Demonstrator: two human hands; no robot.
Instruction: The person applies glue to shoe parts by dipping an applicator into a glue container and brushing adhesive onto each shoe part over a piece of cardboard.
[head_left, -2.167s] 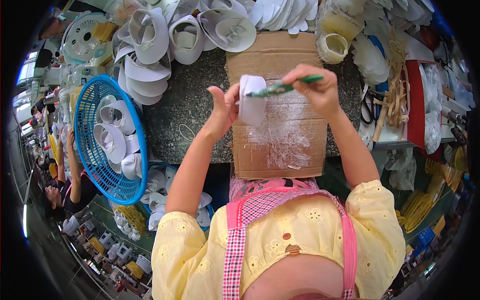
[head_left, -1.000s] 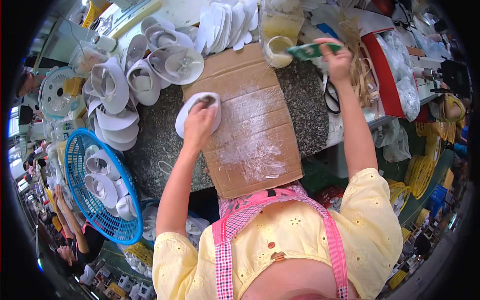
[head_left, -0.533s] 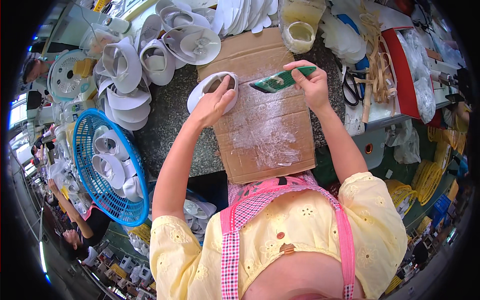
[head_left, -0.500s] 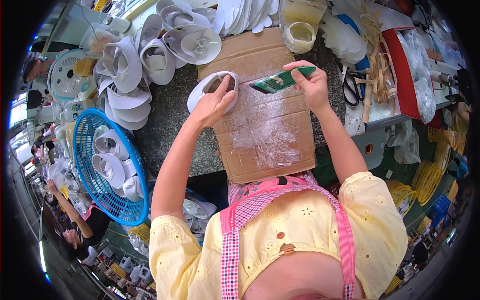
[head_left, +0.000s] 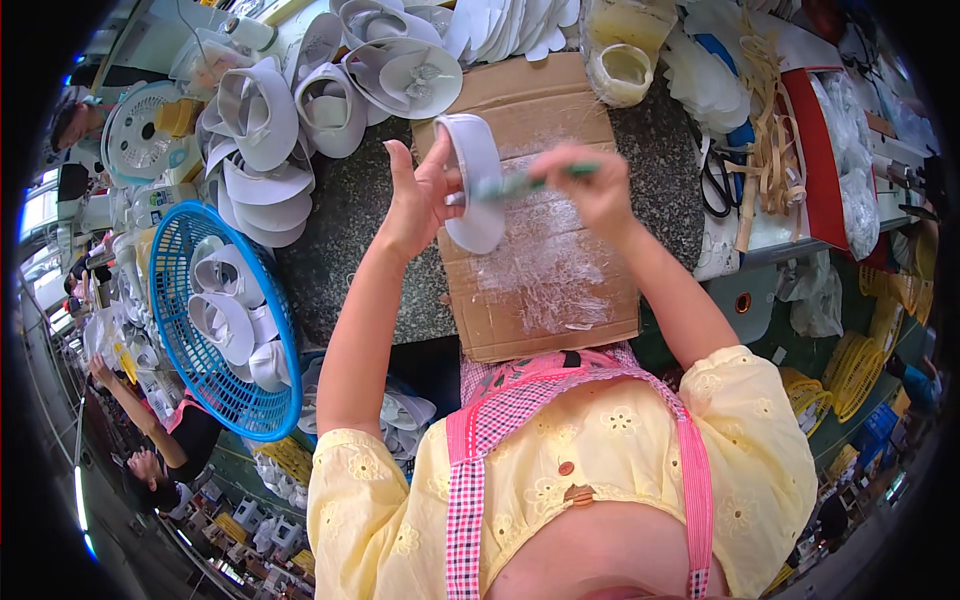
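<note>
My left hand point(head_left: 420, 196) holds a white slipper-shaped shoe piece point(head_left: 476, 150) on edge over the cardboard sheet point(head_left: 520, 85). Its fingers reach into the opening, while the thumb stands away from the piece. In my right hand point(head_left: 592, 188) is a flat green tool point(head_left: 520, 186), blurred by motion. The tool's front end meets the broad white face of the shoe piece, or is just in front of it; the blur hides which. Whitish, shiny residue covers the middle of the cardboard.
White shoe pieces point(head_left: 262, 118) are heaped at the left, and more lie in a blue basket point(head_left: 160, 300). A yellowish pot point(head_left: 622, 75) stands beyond the cardboard. Scissors point(head_left: 716, 180), tan straps point(head_left: 775, 140) and a red box point(head_left: 815, 160) are on the right. A co-worker's arm point(head_left: 140, 405) shows far left.
My left hand has lifted and tilted the shoe piece from the cardboard so its broad face turns right. My right hand has moved left and down, bringing the green tool to it.
</note>
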